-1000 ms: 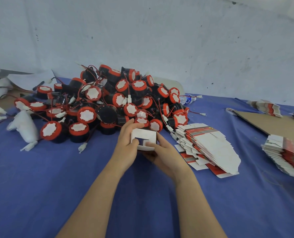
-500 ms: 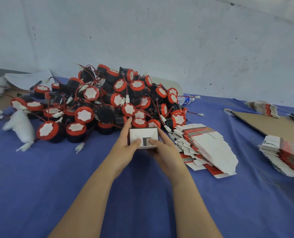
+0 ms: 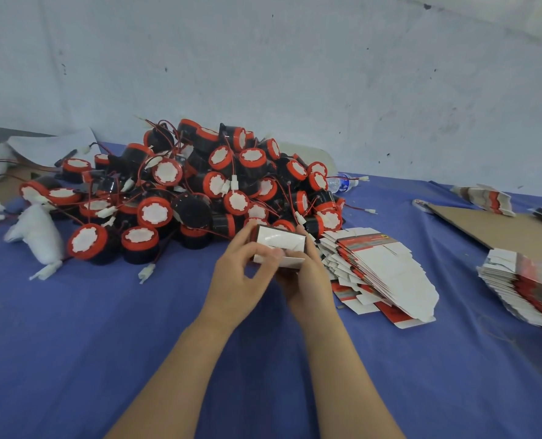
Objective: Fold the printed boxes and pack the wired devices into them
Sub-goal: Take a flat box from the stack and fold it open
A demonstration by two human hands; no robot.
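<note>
Midway, both hands pinch one printed box [image 3: 279, 248] above the blue surface [image 3: 104, 327], left hand [image 3: 241, 277] thumb on the flap, right hand [image 3: 307, 280] bracing beneath; best to tuck flaps squarely before reaching the device pile [image 3: 200, 185] just behind.

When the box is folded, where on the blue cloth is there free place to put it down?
The widest bare cloth lies in front of the device pile, toward the person's left. A narrower strip runs between the fanned flat boxes and the right stack. Behind the held box it is crowded with devices and wires.
</note>
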